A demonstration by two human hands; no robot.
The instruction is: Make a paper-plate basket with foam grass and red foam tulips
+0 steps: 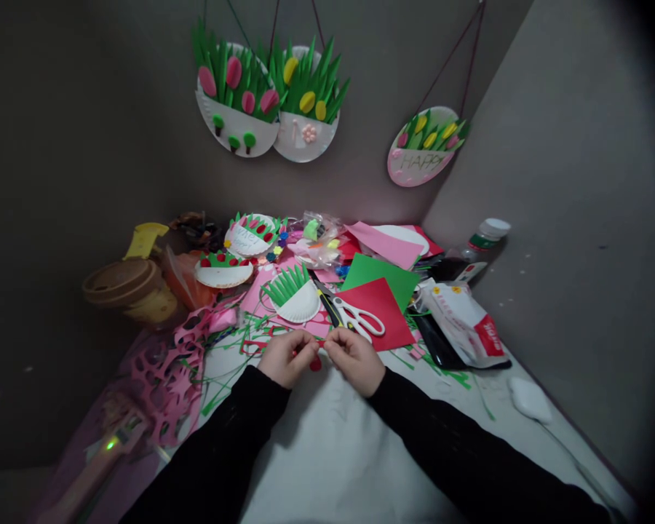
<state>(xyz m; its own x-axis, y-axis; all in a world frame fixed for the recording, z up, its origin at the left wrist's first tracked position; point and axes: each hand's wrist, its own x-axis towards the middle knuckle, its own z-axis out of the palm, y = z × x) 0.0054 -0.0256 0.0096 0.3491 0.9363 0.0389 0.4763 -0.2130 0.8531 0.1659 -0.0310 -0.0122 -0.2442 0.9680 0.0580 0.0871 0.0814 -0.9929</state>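
My left hand (287,356) and my right hand (354,358) meet low over a white table (327,444), both in black sleeves. Their fingers are pinched together on a small red paper piece (315,362) held between them. Just beyond my hands lies a half paper plate with green paper grass (295,297) on pink paper. White-handled scissors (360,317) rest on a red sheet (379,309), close to my right hand.
A green sheet (379,275), pink sheets and a plastic packet (463,320) lie to the right. Pink cut-out scraps (169,364) and a glue gun (103,455) sit left, brown bowls (123,280) beyond. Finished plate crafts (240,98) hang on the wall.
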